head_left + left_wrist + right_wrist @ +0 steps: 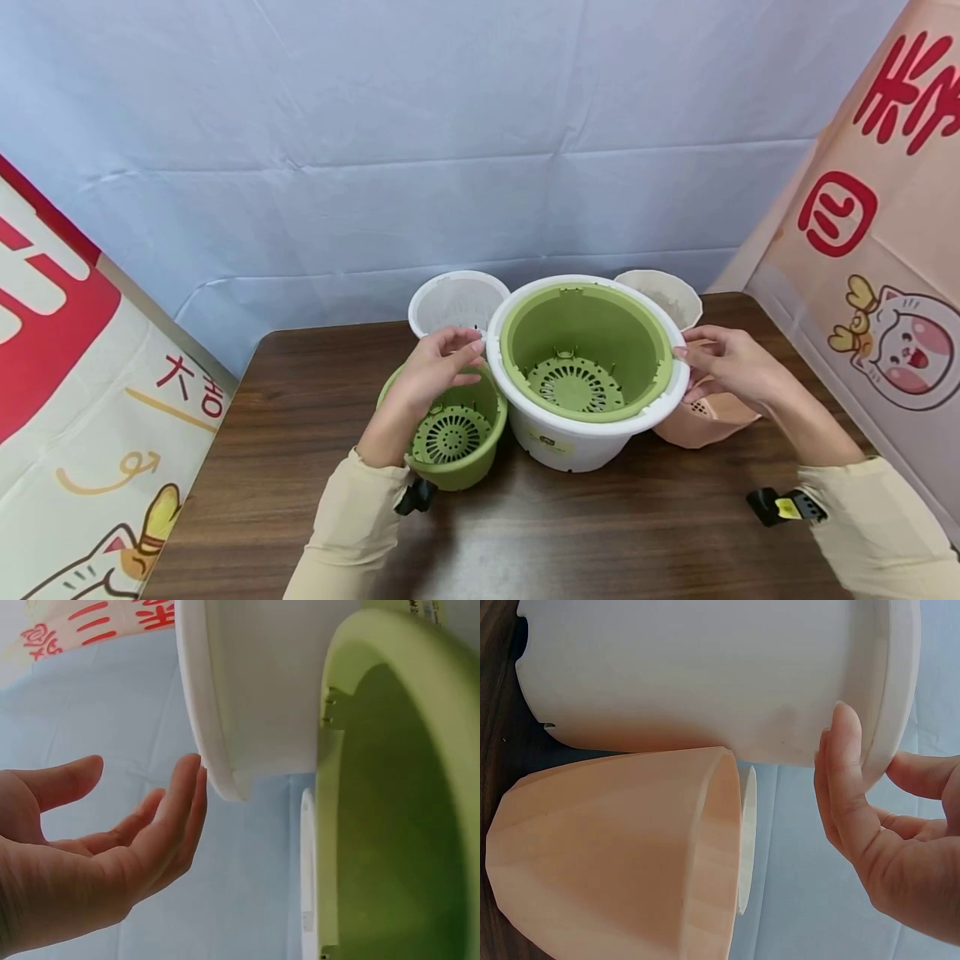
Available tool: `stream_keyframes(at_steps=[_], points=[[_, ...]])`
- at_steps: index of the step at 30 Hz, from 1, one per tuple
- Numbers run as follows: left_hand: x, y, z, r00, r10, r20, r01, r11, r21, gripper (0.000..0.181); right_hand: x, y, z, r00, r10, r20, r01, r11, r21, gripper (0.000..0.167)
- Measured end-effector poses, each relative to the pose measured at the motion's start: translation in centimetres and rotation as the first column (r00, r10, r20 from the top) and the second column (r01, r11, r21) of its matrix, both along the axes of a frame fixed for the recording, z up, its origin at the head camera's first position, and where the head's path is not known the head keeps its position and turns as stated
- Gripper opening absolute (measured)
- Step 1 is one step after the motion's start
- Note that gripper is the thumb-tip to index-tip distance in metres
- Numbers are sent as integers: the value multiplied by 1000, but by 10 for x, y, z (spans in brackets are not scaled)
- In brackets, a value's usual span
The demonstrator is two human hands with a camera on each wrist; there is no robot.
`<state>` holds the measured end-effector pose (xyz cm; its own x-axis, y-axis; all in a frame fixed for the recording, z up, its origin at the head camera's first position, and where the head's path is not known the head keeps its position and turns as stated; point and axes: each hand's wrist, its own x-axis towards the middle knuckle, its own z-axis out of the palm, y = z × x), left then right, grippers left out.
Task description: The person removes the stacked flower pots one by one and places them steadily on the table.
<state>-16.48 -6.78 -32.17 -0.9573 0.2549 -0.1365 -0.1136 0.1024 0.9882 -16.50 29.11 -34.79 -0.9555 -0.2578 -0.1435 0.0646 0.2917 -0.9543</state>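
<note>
A large white flowerpot [600, 442] stands mid-table with a green slotted inner pot [600, 333] nested in it. My right hand [738, 371] pinches the white pot's right rim; in the right wrist view the thumb presses the rim's edge and the fingers lie below it against the outer wall. At the left rim is my left hand [427, 375], its fingers loosely bent and the fingertips at the rim's edge, the thumb apart from it in the left wrist view. Below this hand stands a smaller green pot [453, 479] with a slotted base, partly hidden by the wrist.
A white pot [431, 304] stands behind on the left, a cream faceted pot [686, 292] behind on the right. Close against the large pot's right side is a pink faceted pot [701, 433]. The wooden table [300, 433] meets a pale blue cloth [337, 208] at the back.
</note>
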Motion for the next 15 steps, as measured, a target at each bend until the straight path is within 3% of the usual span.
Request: stream_keyframes(at_steps=[8,15], points=[[-13,2,10,999,-38,-14,37,994,-101,35,0,0,0,1000,1,0,-1,1000,5,40],[-23,4,12,999,-50,-9,48,985,-168,33,0,0,1,1000,-5,6,5,1000,13,40]])
